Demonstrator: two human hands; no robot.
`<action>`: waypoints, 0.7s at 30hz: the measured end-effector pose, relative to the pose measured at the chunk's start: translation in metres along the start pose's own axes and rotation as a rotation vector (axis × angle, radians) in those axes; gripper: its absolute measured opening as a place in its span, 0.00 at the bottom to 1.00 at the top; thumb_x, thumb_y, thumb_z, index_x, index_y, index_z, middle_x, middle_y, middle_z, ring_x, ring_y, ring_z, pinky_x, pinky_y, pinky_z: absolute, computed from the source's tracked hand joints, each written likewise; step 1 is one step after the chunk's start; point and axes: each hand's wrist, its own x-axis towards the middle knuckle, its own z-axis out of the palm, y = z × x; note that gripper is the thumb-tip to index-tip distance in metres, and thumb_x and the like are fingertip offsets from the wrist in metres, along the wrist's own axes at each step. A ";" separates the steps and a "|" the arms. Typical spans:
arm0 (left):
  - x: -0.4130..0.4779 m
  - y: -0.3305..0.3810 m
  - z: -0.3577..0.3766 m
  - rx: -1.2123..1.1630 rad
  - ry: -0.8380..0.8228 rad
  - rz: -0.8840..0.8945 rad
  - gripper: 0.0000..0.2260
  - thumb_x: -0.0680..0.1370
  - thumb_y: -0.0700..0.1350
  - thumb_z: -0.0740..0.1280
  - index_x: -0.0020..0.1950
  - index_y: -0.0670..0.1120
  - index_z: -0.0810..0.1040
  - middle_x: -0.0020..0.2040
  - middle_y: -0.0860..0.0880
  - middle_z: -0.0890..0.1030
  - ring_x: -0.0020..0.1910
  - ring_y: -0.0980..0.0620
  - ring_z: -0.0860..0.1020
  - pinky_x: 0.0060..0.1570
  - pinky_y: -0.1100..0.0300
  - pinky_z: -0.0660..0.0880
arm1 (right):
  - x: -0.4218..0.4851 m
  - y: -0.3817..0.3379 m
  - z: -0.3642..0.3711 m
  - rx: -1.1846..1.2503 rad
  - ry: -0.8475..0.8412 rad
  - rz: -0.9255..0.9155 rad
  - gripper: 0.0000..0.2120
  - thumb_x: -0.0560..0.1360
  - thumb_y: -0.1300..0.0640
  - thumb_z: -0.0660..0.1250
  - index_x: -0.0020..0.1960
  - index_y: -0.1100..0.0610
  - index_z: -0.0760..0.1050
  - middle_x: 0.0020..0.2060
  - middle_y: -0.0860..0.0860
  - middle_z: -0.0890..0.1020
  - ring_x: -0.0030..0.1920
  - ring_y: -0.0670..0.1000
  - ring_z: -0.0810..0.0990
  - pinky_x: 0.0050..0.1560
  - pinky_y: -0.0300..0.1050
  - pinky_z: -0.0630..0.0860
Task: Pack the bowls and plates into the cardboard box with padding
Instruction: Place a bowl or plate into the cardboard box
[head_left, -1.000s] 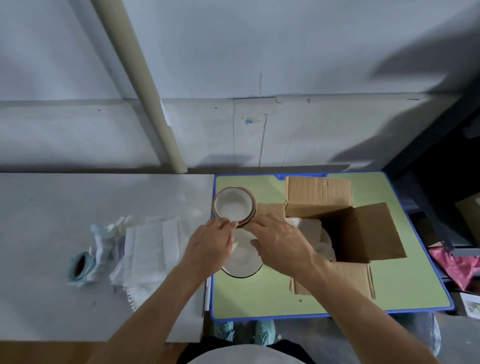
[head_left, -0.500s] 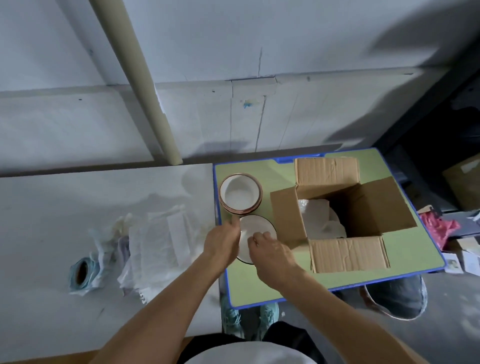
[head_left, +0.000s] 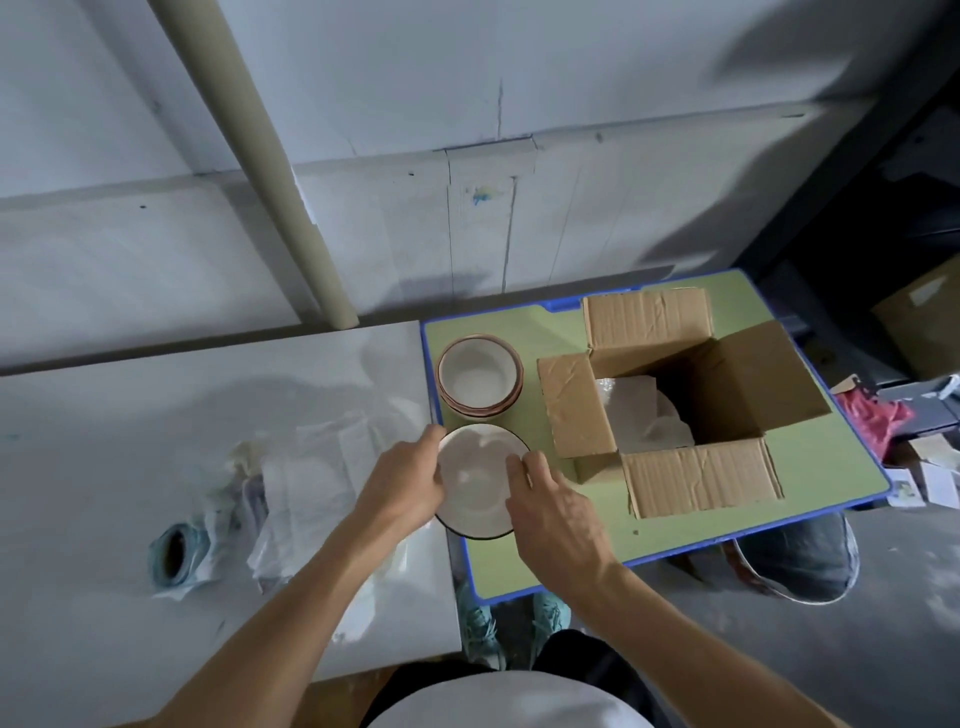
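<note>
My left hand (head_left: 410, 486) and right hand (head_left: 550, 512) clamp the plate (head_left: 478, 480) by opposite rims, so it lifts level toward the padded cardboard box (head_left: 696, 486) at right.

A grey panelled wall (head_left: 571, 104) with a beige pipe (head_left: 260, 156) rises behind two tables.

A single head-worn wide-angle view, facing the grey wall (head_left: 571, 78) and tilted steeply down, close above the green blue-rimmed desk (head_left: 826, 457).
</note>
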 end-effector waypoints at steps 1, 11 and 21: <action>-0.005 -0.002 -0.011 0.012 0.013 -0.003 0.13 0.78 0.40 0.61 0.62 0.49 0.70 0.46 0.42 0.81 0.46 0.40 0.79 0.38 0.57 0.68 | -0.001 -0.006 -0.004 0.030 0.028 -0.005 0.22 0.73 0.62 0.66 0.66 0.59 0.66 0.52 0.53 0.69 0.42 0.52 0.78 0.31 0.43 0.80; -0.013 0.033 -0.082 -0.076 0.096 0.053 0.11 0.78 0.45 0.57 0.58 0.57 0.70 0.40 0.48 0.81 0.34 0.47 0.82 0.41 0.51 0.79 | -0.001 -0.004 -0.084 0.209 0.303 0.116 0.26 0.74 0.65 0.65 0.70 0.61 0.63 0.52 0.56 0.68 0.36 0.57 0.76 0.28 0.44 0.74; 0.037 0.145 -0.061 -0.059 0.152 0.292 0.11 0.81 0.52 0.59 0.62 0.54 0.74 0.43 0.54 0.81 0.48 0.48 0.79 0.36 0.58 0.63 | 0.008 0.115 -0.132 0.298 0.137 0.433 0.08 0.76 0.64 0.58 0.55 0.59 0.65 0.40 0.56 0.76 0.41 0.60 0.75 0.37 0.49 0.71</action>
